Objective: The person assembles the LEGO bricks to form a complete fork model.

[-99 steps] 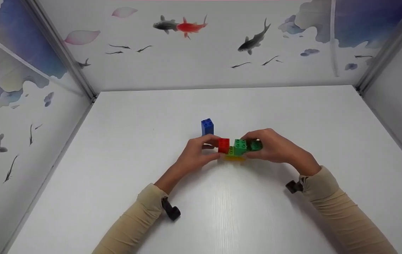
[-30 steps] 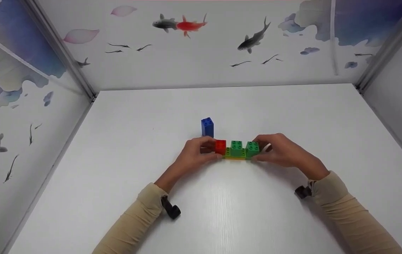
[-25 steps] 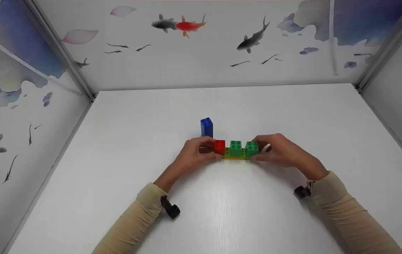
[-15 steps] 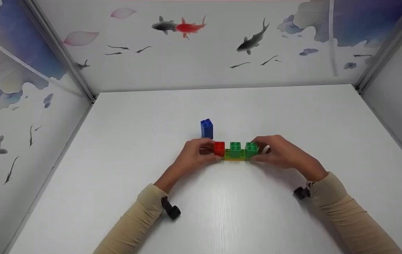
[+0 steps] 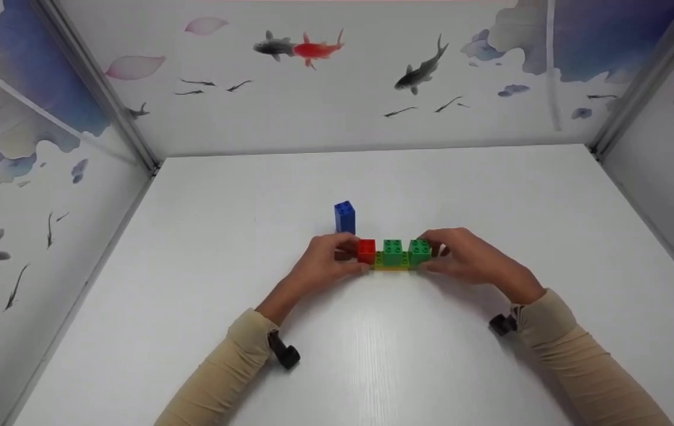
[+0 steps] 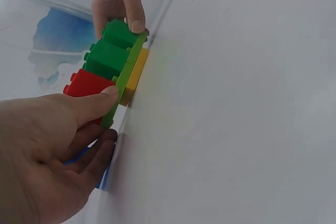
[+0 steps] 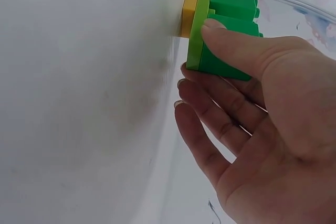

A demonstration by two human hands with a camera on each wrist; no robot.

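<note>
A row of bricks point(image 5: 393, 255) lies on the white table point(image 5: 372, 361): a red brick point(image 5: 366, 250) and two green bricks point(image 5: 406, 251) on a light-green plate over a yellow brick point(image 5: 392, 268). My left hand point(image 5: 355, 255) pinches the red end, its thumb point(image 6: 107, 94) on the front of the red brick point(image 6: 86, 83). My right hand point(image 5: 431, 254) grips the green end, with its thumb point(image 7: 220, 31) on the green brick point(image 7: 231, 3) and the fingers curled behind. A blue brick point(image 5: 344, 216) stands upright just behind my left hand.
Fish-painted panels wall the table on the left point(image 5: 47, 177), back point(image 5: 342, 89) and right point(image 5: 668, 148). Bare white tabletop lies on every side of the bricks.
About three seconds ago the row was tilted, with my right hand over the green bricks. It now lies flat with a hand at each end. Over the last second hardly anything moved.
</note>
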